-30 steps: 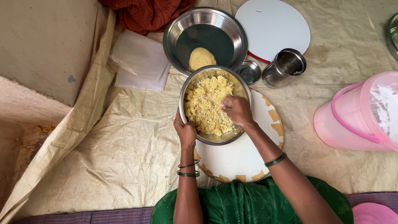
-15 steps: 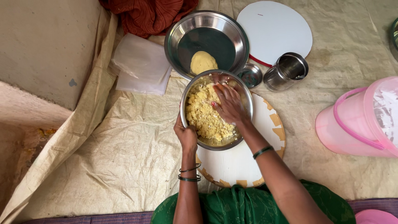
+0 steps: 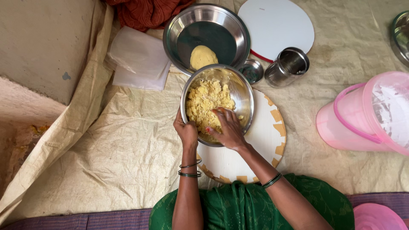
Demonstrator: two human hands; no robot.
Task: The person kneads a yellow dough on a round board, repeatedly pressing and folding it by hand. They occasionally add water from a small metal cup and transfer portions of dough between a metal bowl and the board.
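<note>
A steel mixing bowl [image 3: 245,91] stands on a round white board [image 3: 266,140] with tan edge marks. Crumbly yellow dough [image 3: 204,102] fills its left half. My left hand [image 3: 185,130] grips the bowl's near-left rim. My right hand [image 3: 228,127] is inside the bowl, palm down, fingers pressing into the dough at the near side. Behind it a larger steel bowl [image 3: 232,23] holds one smooth yellow dough ball [image 3: 203,56].
A steel tumbler [image 3: 287,66] and a small steel cup [image 3: 252,70] lie right of the bowls, a white round lid [image 3: 279,23] behind them. A pink plastic container [image 3: 366,113] lies at right. Folded plastic sheets [image 3: 138,57] lie at left on the beige ground cloth [image 3: 110,157].
My right hand went from the bowl's near rim to the far side, then back to the near side, working through the dough. My left hand stayed on the rim.
</note>
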